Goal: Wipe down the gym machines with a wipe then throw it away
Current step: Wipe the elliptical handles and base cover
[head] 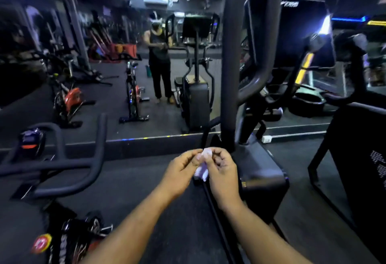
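The crumpled white wipe (202,164) hangs upright between both grips, pinched at its top by the left hand (181,173) and right hand (222,168), with the elliptical upright (230,65) just ahead nearer the right; no bin is in view.

Between your 2 hands the wipe (202,166) looks like thin, crumpled white cloth or paper. Your elliptical's upright bar (229,59) is smooth black with a dull sheen. The bike handlebar (62,165) looks matt and rubbery; the floor (129,182) matt, fine-grained.
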`<state>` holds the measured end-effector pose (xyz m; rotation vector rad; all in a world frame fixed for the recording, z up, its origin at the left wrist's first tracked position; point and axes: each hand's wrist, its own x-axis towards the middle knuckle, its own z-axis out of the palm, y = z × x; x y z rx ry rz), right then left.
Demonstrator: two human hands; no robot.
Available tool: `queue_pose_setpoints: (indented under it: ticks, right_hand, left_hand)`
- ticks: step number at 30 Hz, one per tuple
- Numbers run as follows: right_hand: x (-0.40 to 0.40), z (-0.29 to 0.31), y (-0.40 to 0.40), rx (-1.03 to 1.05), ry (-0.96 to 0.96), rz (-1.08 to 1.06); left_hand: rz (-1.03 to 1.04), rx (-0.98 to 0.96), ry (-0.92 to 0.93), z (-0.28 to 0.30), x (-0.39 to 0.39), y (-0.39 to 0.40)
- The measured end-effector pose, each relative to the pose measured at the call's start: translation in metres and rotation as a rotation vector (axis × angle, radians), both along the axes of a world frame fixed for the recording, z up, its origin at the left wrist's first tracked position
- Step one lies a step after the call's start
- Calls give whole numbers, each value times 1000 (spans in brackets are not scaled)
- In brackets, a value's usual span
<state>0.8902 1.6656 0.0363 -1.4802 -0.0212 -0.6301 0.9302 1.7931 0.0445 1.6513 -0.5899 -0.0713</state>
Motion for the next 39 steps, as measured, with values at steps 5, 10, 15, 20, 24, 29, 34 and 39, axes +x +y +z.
queue_pose_setpoints:
  ticks: [5,10,15,20,24,29,34,39]
  right_hand:
    - [18,-49,34,251,185,43]
    - [19,-87,48,266,342,73]
    - [39,-111,48,-134,345,78]
    - [89,-126,33,-378,304,34]
    - [143,-132,9,-332,321,-39]
    - [213,-149,-15,-363,375,-85]
    - [261,-158,-38,-365,420,-90]
    - [298,-156,-66,-493,470,-166]
  left_hand:
    - [125,66,200,-52,-2,43]
    - [277,52,352,-83,15,74]
    - [286,5,477,-98,44,72]
    - [231,-76,576,-111,110,50]
    - [177,-80,644,-121,166,30]
    - [149,-103,736,-133,239,9]
    - [141,-93,768,-144,301,-22]
    - [12,-47,738,-146,357,-71]
